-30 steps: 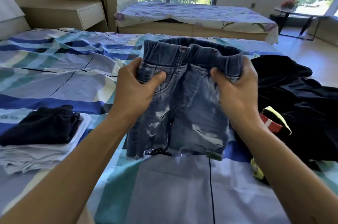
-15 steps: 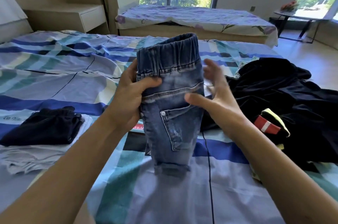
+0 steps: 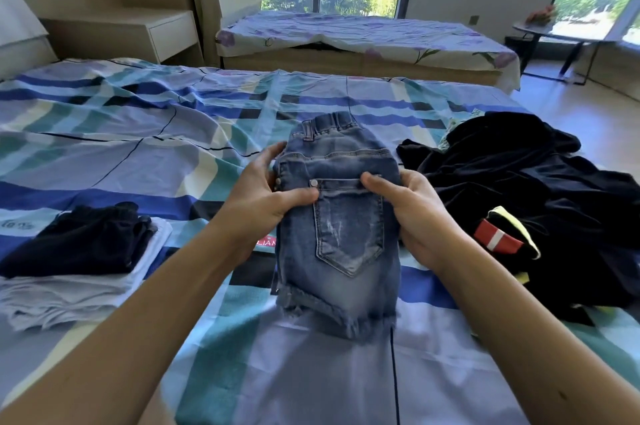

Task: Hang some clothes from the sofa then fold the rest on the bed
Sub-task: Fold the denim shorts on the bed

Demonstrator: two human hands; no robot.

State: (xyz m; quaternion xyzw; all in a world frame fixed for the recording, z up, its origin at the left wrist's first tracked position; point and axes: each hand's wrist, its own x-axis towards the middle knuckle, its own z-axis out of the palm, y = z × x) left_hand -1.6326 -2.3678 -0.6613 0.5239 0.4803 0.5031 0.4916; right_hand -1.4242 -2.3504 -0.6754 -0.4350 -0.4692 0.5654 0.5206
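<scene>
The denim shorts (image 3: 341, 244), folded lengthwise with a back pocket facing up, lie on the striped bed (image 3: 138, 147), waistband away from the person and frayed hem nearest. Both forearms reach in from the near edge. The left hand (image 3: 263, 196) grips the shorts' left edge, thumb pressed across the top by the pocket rivet, fingers curled behind. The right hand (image 3: 415, 213) pinches the right edge, thumb on the pocket's top seam. Right of the shorts lies a dark heap (image 3: 554, 182); to their left, a folded stack (image 3: 79, 251).
</scene>
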